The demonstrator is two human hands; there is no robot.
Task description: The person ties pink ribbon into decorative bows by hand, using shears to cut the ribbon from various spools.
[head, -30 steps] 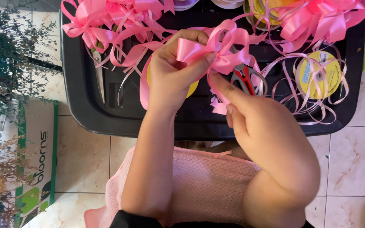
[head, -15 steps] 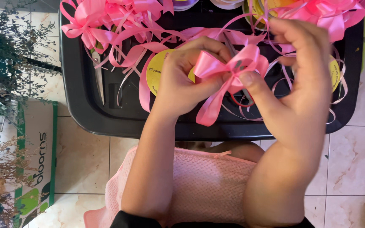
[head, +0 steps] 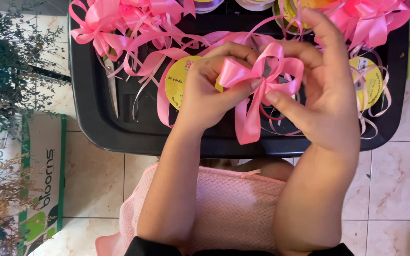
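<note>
Pink satin ribbon bow [head: 257, 76] sits in the air between two hands, right over the middle of the black plastic tray [head: 96, 123]. The bow already has its loops puffed out on both sides, and two tails hang down toward 6 o'clock. So the shape looks mostly made. The middle knot looks like the part not finished, because both hands are busy there.

The left hand [head: 205, 95] has its thumb and fingers pressed together on the left loop and the middle of the bow. The right hand [head: 328, 99] has its thumb tip touching the middle of the bow, and its other fingers curl around the right loop from behind. I cannot tell how hard those back fingers squeeze.

The ribbon is smooth and shiny, and it bends in soft round curves. At 10 o'clock from the bow lies a pile of finished pink bows [head: 115, 23], with curly thin ribbon ends. At 1 o'clock is another pink bow pile [head: 371, 19]. A yellow round ribbon spool [head: 179, 80] peeks out beside the left hand at 9 o'clock. Silver scissors [head: 112, 85] lie flat on the tray, farther out at 9 o'clock.

A bumpy pink knitted cloth [head: 233, 208] covers the lap at 6 o'clock. The floor is pale shiny tile [head: 395, 185].
</note>
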